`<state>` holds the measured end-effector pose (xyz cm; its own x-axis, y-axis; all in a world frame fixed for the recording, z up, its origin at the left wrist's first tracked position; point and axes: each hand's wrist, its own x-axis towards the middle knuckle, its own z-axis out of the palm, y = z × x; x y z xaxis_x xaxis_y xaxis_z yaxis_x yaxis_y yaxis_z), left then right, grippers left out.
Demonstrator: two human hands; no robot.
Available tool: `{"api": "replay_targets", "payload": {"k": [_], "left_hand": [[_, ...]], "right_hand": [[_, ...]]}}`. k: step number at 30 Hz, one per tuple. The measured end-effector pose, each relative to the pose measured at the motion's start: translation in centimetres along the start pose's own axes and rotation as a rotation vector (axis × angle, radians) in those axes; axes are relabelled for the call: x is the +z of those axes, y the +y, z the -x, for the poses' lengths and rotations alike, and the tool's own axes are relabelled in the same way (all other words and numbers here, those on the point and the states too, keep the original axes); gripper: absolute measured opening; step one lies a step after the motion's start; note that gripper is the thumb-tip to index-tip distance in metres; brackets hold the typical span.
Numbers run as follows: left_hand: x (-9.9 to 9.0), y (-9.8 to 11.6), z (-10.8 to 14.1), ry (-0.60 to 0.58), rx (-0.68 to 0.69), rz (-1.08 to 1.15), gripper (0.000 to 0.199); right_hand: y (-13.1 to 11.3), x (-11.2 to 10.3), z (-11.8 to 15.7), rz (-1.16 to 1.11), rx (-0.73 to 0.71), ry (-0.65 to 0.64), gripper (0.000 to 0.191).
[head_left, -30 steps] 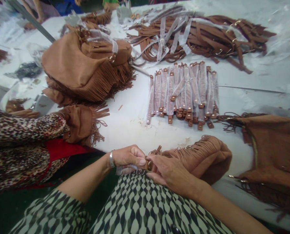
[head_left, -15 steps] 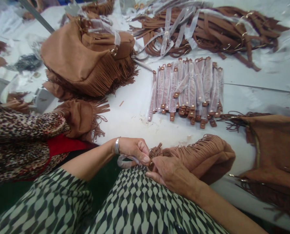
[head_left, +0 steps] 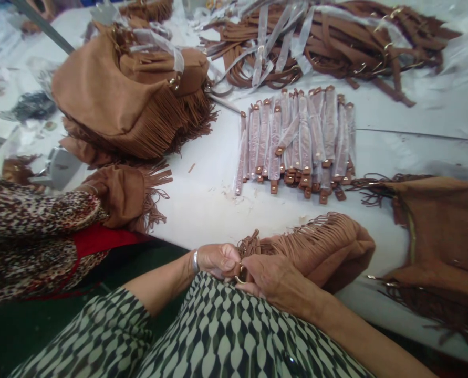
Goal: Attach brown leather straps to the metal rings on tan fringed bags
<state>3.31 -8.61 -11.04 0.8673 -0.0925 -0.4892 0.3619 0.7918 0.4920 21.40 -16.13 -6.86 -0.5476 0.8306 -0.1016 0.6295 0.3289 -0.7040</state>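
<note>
A brown fringed bag (head_left: 336, 252) lies on its side at the table's front edge, against my patterned top. My right hand (head_left: 283, 283) is closed on the bag's near end, where a gold-coloured metal ring (head_left: 240, 274) shows between the fingers. My left hand (head_left: 218, 259), with a silver band at the wrist, pinches close beside that ring. A short brown strap end (head_left: 230, 273) shows at the left fingertips; the rest of the strap is hidden. Both hands almost touch.
Plastic-wrapped short straps (head_left: 302, 142) lie in a row ahead. Long brown straps (head_left: 336, 42) are heaped behind them. Stacked fringed bags (head_left: 111, 100) stand at left, another bag (head_left: 446, 231) at right. A co-worker's spotted sleeve (head_left: 40, 205) is close on my left.
My left hand has moved slightly down, and its wrist has swung right. The clear-wrapped strap loop below it has gone from sight, and the metal ring now shows more plainly.
</note>
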Motion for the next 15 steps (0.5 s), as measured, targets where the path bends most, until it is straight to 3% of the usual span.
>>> {"api": "replay_targets", "payload": {"k": [3,6,9,11,12,13,15], "left_hand": [[0.2,-1.0,0.2,0.059,0.012,0.006,0.058],[1.0,0.7,2.1,0.133,-0.045,-0.080,0.048],[3.3,4.7,4.0,0.250,-0.140,-0.491,0.040],[5.0,7.3,4.6,0.392,-0.096,-0.866,0.038],[5.5,8.1,4.7,0.438,-0.072,-0.945,0.037],[5.8,8.5,4.6,0.444,-0.065,-0.945,0.035],[5.4,8.0,4.0,0.348,-0.109,-0.772,0.035]], "right_hand": [[0.3,-0.2,0.0,-0.059,-0.001,-0.025,0.028],[0.3,-0.2,-0.1,-0.115,0.040,-0.068,0.027],[0.1,-0.3,-0.5,-0.140,0.078,-0.115,0.028],[0.1,-0.4,-0.6,-0.147,0.091,-0.116,0.027],[0.1,-0.5,-0.7,-0.145,0.091,-0.110,0.027],[0.1,-0.6,-0.6,-0.135,0.090,-0.107,0.027],[0.1,-0.8,-0.5,-0.095,0.106,-0.095,0.029]]}}
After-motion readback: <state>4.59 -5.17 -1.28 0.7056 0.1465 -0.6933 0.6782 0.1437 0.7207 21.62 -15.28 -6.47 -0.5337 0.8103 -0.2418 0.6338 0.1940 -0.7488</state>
